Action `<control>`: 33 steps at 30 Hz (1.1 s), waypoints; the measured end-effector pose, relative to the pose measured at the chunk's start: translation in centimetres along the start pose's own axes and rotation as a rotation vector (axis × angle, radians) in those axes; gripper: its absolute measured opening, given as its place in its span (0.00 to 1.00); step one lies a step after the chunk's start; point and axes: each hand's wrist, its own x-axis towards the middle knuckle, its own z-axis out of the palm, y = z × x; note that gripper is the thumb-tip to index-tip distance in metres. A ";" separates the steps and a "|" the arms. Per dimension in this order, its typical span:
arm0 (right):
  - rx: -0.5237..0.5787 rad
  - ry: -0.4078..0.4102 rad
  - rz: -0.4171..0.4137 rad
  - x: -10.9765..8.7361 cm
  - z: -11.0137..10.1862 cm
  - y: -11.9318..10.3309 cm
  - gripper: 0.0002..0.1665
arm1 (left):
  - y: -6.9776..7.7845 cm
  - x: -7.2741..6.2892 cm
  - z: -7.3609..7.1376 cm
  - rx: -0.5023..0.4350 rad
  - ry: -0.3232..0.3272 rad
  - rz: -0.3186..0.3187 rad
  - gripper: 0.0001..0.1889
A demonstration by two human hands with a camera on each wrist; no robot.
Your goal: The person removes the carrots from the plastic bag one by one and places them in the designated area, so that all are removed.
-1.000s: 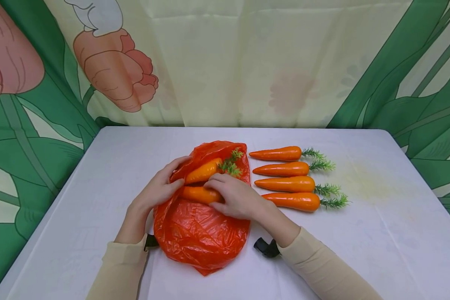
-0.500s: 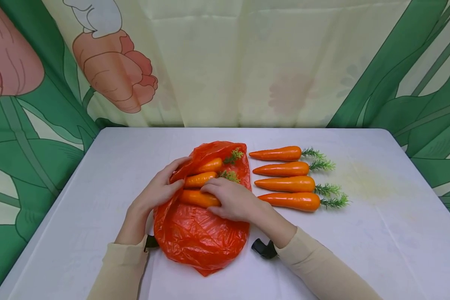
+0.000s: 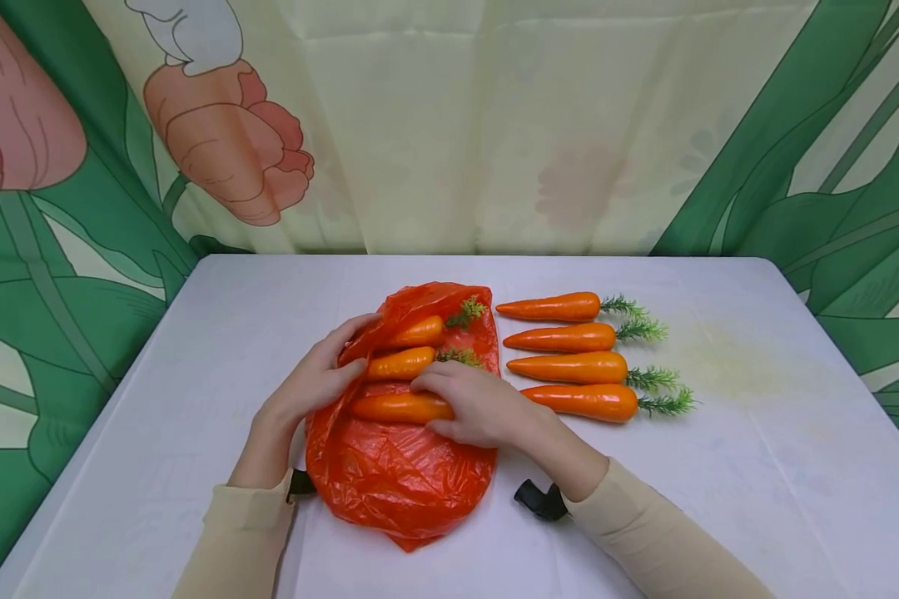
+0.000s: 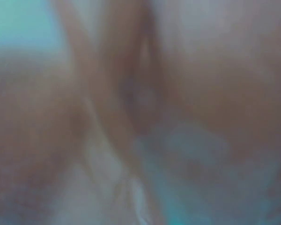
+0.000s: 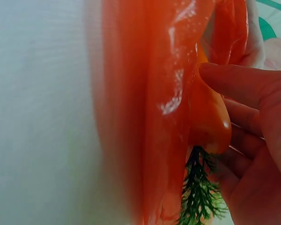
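Now the near carrot [image 3: 397, 408] lies further toward the person than half a second ago, with a strip of red bag [image 3: 412, 478] showing between it and the middle carrot [image 3: 400, 363]. Before, the two were almost side by side. The right hand [image 3: 487, 403] has shifted with it and holds it by the thick end, thumb on the near side, fingers on the far. Left hand [image 3: 315, 374] keeps its place, gripping the bag's left edge between thumb and fingers; the left wrist view is too blurred to add much.

All three carrots in the bag's mouth point left; the far carrot [image 3: 419, 331] is uppermost. The bag's left fold seems to cover some tips, though how much is hard to say.

Right of the bag, a row of four carrots [image 3: 569, 367] rests on the white counter [image 3: 757, 499], unchanged, leafy ends to the right. The right hand hides the nearest one's tip. In the right wrist view, bag plastic blocks part of the held carrot; its green sprig [image 5: 199, 190] shows below. Patterned curtain [image 3: 494, 125] behind.
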 end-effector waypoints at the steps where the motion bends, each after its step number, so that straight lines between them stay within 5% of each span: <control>1: -0.004 0.000 -0.005 0.1 0.1 0.0 0.26 | 0.0 0.0 0.0 -0.003 0.000 -0.003 0.33; 19: -0.051 -0.050 0.023 0.8 0.2 -0.5 0.27 | -0.3 0.1 0.1 0.010 -0.003 0.043 0.32; 33: -0.037 -0.013 0.032 -1.0 -1.9 -1.1 0.27 | -0.3 0.0 0.1 0.021 -0.001 0.052 0.32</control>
